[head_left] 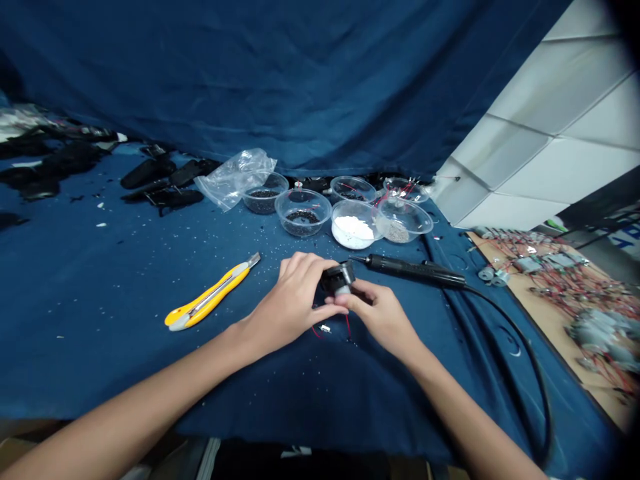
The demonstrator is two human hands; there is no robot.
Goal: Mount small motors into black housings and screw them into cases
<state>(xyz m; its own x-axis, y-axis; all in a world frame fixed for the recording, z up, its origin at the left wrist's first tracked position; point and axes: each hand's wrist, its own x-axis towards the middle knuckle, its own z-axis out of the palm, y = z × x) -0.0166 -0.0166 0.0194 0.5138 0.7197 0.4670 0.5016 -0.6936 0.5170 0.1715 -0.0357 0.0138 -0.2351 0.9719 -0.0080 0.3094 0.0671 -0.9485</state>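
Blue fabric cloth lies beneath; my left hand and right hand clamp a small black plastic part, best held steady, near-side thin red wires unpinched.

Near the middle of the counter, the left hand and right hand are around a small part. A cutter lies left of them; a corded tool lies right, its cord curving toward the front right corner. Behind stand 6 bowls in 2 rows near the back edge — a bag at their left. Loose parts fill the back left corner; a board bearing wired pieces runs along the right edge.
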